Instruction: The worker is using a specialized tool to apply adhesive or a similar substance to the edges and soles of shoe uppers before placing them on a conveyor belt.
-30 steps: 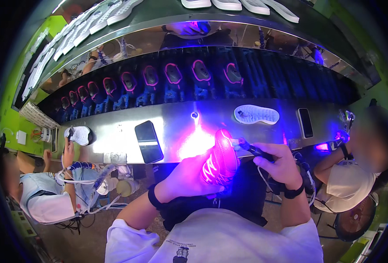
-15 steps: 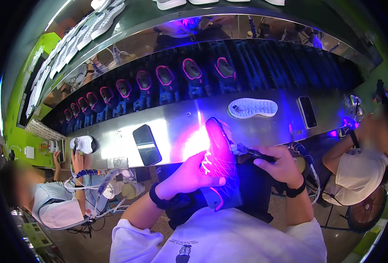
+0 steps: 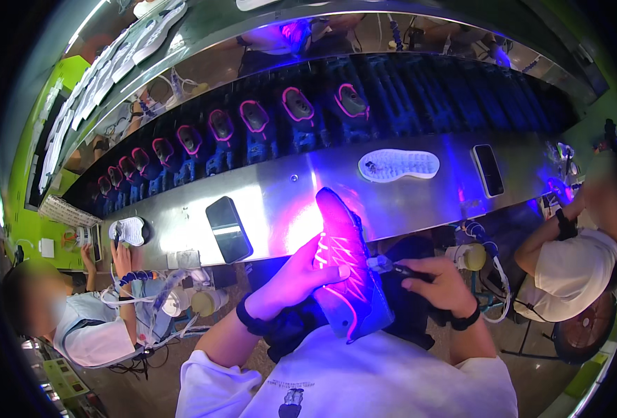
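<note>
A dark lace-up shoe upper (image 3: 350, 279), lit pink and violet, is tilted over my lap with its toe at the bench edge. My left hand (image 3: 296, 280) grips it from the left side, thumb across the laces. In my right hand (image 3: 442, 282) is a brush (image 3: 385, 265) with a dark handle, fingers wrapped round it. Its pale bristle head is at the shoe's right side; whether it touches cannot be made out. Beyond the shoe, a white shoe sole (image 3: 399, 166) lies on the metal bench (image 3: 280, 181).
One phone (image 3: 229, 230) lies left on the bench, another phone (image 3: 488, 171) right. Behind runs a dark rack (image 3: 420, 97) holding several pink-rimmed shoes (image 3: 255, 118). Co-workers sit at both sides; the left person's hand (image 3: 122, 258) is by another sole (image 3: 128, 230). Pale containers (image 3: 209, 301) stand below the bench edge.
The shoe has turned slightly, its toe swinging left and its heel right. My right hand and the brush have moved down along the shoe's side, toward the heel. My left hand still holds on.
</note>
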{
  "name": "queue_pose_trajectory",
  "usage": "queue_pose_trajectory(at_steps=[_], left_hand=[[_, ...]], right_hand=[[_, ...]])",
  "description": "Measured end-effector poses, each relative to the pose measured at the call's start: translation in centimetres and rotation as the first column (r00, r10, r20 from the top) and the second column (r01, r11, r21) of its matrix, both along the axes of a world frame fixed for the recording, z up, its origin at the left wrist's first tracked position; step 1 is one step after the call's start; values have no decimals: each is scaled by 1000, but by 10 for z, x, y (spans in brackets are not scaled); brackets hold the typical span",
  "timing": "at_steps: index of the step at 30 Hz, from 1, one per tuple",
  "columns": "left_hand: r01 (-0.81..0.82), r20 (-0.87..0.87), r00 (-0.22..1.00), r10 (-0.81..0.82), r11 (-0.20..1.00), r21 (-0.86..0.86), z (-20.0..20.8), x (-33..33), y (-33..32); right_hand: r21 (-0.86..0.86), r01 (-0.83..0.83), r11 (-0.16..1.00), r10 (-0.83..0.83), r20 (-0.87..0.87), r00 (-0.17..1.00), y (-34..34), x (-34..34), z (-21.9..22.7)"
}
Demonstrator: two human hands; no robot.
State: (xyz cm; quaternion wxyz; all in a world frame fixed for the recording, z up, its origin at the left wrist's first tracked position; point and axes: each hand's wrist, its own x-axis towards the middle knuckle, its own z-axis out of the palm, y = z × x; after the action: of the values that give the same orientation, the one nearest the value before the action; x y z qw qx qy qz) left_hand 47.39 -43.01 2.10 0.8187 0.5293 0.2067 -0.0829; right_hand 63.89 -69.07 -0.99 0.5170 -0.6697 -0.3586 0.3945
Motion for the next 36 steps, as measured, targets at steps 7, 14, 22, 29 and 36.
queue_pose_trajectory(at_steps=[7, 14, 22, 29, 36], left_hand=[[8, 26, 1000, -7, 999, -42, 11, -10, 0], [-46, 100, 994, 36, 993, 105, -3, -22, 18], [-160, -12, 987, 162, 985, 65, -6, -10, 21], [-202, -29, 978, 205, 976, 85, -1, 8, 4], [-257, -45, 966, 256, 966, -17, 7, 16, -1]], right_hand=[[135, 130, 982, -145, 102, 984, 34, -4, 2], [-90, -101, 991, 94, -78, 992, 5, -3, 35], [-124, -133, 983, 155, 191, 969, -20, 0, 43], [-124, 70, 990, -42, 209, 977, -5, 3, 38], [-74, -50, 996, 69, 277, 958, -25, 29, 37]])
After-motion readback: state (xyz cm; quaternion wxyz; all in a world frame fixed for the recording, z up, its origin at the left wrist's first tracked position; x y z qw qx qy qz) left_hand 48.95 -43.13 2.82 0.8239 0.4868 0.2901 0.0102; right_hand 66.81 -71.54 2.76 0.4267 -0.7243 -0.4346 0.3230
